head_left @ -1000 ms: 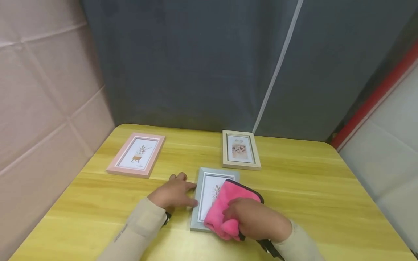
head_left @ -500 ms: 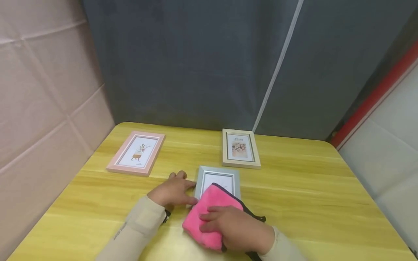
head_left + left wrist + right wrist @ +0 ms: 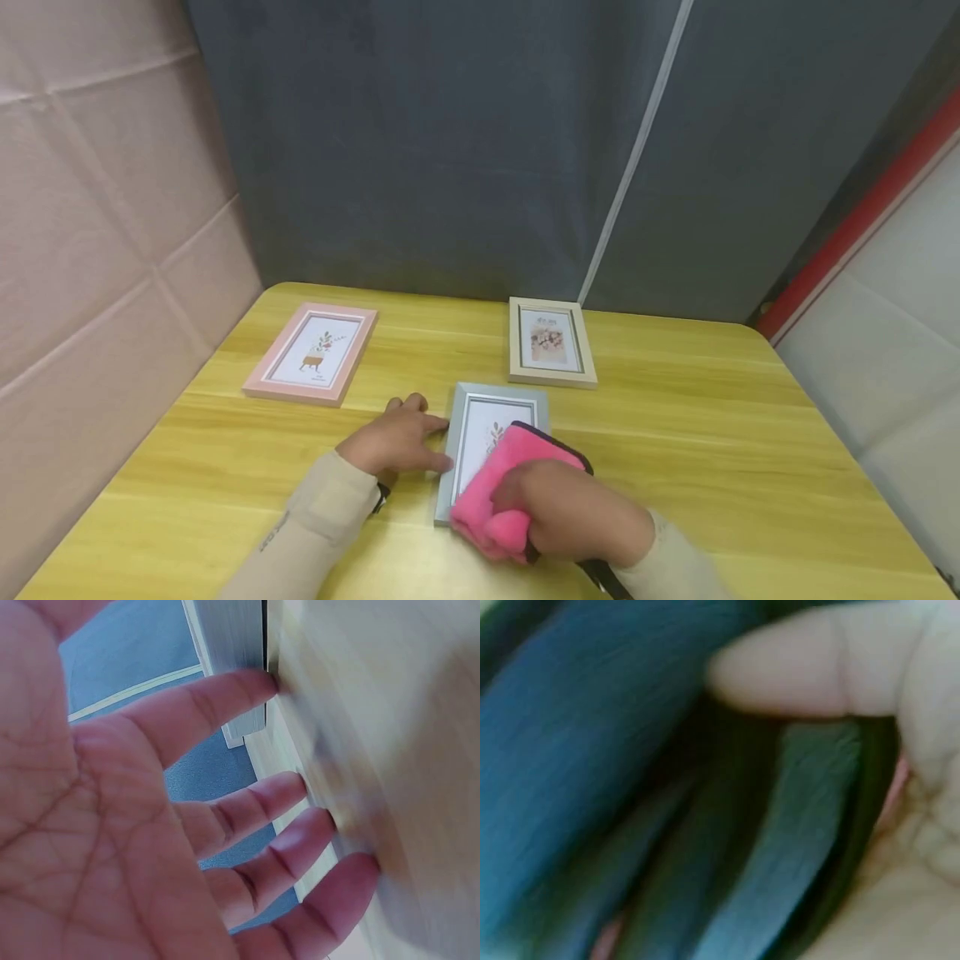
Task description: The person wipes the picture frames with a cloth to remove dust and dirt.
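Observation:
A light blue-grey picture frame (image 3: 462, 408) lies flat near the table's front, a plant print partly showing in it. My left hand (image 3: 395, 439) is at its left side, thumb and index finger touching the edge. In the left wrist view, that hand's fingers (image 3: 262, 802) are spread and fairly straight, their tips on the wood beside the frame's side (image 3: 232, 652). My right hand (image 3: 566, 510) grips a pink cloth (image 3: 517, 454) with dark trim, bunched over the frame's lower right. Blue-grey folds of the cloth (image 3: 795, 817) fill the right wrist view, blurred, the thumb (image 3: 795, 671) across them.
A pink picture frame (image 3: 352, 350) lies at the back left of the yellow wooden table (image 3: 712, 450). At the back, right of centre, lies a cream picture frame (image 3: 514, 342). A dark grey curtain (image 3: 412, 150) hangs behind the table, with pale walls at both sides.
The right hand swept the cloth left and down across the frame, then came back up and right, uncovering the print's plant again. The left hand keeps its place; the other frames lie still.

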### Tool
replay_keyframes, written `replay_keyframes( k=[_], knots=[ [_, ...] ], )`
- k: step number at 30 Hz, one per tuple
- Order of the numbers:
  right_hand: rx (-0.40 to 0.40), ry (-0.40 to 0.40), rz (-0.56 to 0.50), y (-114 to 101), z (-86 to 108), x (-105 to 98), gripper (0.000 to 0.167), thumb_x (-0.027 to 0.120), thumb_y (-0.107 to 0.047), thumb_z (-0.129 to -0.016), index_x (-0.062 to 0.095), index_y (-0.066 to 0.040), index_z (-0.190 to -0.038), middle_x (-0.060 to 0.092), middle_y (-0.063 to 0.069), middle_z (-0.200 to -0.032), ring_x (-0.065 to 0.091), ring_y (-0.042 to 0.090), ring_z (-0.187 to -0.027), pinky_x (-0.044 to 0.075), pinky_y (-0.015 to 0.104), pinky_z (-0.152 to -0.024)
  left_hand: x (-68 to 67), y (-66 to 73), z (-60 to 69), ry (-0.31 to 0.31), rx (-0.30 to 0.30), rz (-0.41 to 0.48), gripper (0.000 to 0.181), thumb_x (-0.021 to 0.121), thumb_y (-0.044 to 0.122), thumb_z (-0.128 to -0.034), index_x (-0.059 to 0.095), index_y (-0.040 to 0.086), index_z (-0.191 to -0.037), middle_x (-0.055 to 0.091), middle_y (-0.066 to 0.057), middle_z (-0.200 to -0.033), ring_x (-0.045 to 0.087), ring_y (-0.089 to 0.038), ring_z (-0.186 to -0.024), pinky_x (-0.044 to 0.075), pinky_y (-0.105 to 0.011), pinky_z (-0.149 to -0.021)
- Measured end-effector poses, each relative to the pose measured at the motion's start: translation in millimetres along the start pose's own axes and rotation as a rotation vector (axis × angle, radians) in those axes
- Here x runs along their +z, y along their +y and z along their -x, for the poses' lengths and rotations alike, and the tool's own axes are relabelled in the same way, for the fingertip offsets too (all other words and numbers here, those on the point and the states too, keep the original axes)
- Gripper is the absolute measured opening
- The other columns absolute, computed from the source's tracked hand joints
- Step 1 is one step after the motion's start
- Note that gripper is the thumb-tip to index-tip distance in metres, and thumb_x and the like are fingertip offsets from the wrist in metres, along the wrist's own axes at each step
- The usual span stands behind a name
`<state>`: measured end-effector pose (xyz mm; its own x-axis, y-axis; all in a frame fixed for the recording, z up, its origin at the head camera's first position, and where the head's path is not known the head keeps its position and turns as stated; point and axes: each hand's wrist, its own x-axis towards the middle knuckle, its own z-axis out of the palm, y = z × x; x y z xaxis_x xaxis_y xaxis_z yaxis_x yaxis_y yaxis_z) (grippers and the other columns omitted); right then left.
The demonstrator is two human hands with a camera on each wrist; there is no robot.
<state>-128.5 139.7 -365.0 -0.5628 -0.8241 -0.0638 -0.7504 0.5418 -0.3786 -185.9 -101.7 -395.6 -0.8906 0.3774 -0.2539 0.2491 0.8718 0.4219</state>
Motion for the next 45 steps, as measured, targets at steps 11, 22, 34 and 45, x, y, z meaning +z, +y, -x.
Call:
replay_keyframes(
  k=[11,22,34,45],
  knots=[
    [-0.083,-0.055,0.14,-4.8,-7.7,18.6,0.056,0.08,-0.015,-0.081,0.065,-0.026,-0.133,0.058,-0.01,-0.137,0.047,0.017,-0.134,0.04,0.034,-0.108,1.5,-1.5,-1.1,-0.006,-0.012,0.008,0.065,0.079,0.047,-0.078,0.065,0.016,-0.133,0.048,-0.014,-0.134,0.043,-0.03,-0.109,0.049,-0.046,-0.08],
    [0.186,-0.076,-0.027,6.2,9.0,-5.7,0.037,0.064,0.009,-0.066,0.058,-0.028,-0.062,0.052,-0.015,-0.067,0.05,0.004,-0.065,0.047,0.021,-0.067,0.9,-2.2,-1.0,0.004,-0.002,0.012,0.065,0.08,0.046,-0.0779,0.065,0.014,-0.133,0.047,-0.015,-0.134,0.042,-0.029,-0.106,0.048,-0.045,-0.081],
    [-0.164,-0.013,0.152,-4.3,-9.5,15.3,0.041,0.077,-0.014,-0.083,0.071,-0.024,-0.123,0.064,-0.01,-0.128,0.053,0.014,-0.127,0.04,0.031,-0.107,-0.5,-1.3,1.9,-0.017,-0.028,0.016,0.064,0.079,0.046,-0.0785,0.065,0.016,-0.133,0.047,-0.014,-0.135,0.043,-0.03,-0.11,0.049,-0.046,-0.08],
    [0.2,-0.076,-0.066,5.7,4.1,-2.8,0.038,0.064,0.01,-0.07,0.056,-0.026,-0.059,0.047,-0.014,-0.059,0.045,0.004,-0.057,0.043,0.02,-0.058,0.4,-3.3,0.3,-0.015,-0.009,0.03,0.065,0.079,0.046,-0.0786,0.065,0.015,-0.134,0.047,-0.013,-0.133,0.041,-0.028,-0.105,0.047,-0.044,-0.08]
  ],
)
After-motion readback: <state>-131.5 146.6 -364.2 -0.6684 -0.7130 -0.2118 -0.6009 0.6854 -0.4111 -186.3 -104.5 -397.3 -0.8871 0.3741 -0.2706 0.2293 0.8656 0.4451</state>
